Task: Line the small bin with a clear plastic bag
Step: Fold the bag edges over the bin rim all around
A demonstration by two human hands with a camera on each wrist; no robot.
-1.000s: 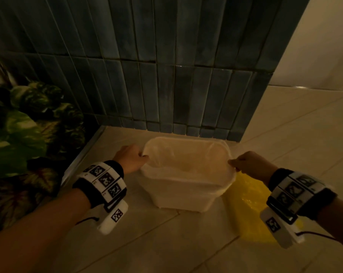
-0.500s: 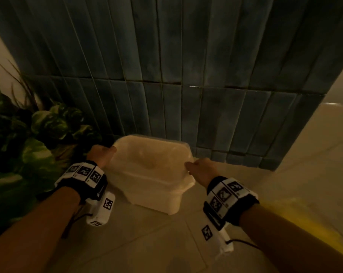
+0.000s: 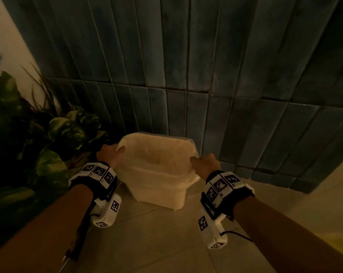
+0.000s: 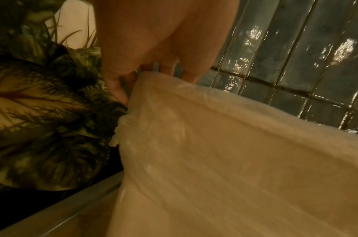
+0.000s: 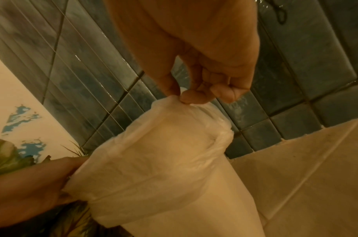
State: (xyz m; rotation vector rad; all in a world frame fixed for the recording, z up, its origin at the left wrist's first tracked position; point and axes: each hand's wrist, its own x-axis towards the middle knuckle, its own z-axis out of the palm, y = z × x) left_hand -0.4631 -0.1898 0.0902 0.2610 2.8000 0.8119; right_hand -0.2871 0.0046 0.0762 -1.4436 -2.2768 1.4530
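A small pale bin (image 3: 160, 194) sits on the tiled floor against the blue-tiled wall, tilted. A clear plastic bag (image 3: 156, 154) lines it, its edge folded over the rim (image 5: 153, 160). My left hand (image 3: 112, 155) grips the bag-covered rim on the left side; in the left wrist view my fingers (image 4: 117, 89) curl over the bin's edge (image 4: 174, 99). My right hand (image 3: 204, 164) pinches the bag's edge at the right rim between thumb and forefinger (image 5: 186, 96).
A leafy plant (image 3: 38, 150) crowds the left side, close to my left hand. The blue tiled wall (image 3: 206, 75) stands right behind the bin. Beige floor tiles (image 3: 156, 243) spread in front and to the right, and a metal strip (image 4: 62, 208) runs by the plant.
The bin has shifted left and back towards the wall and plant with both hands on its rim. The yellow bag on the floor at the right has left the view.
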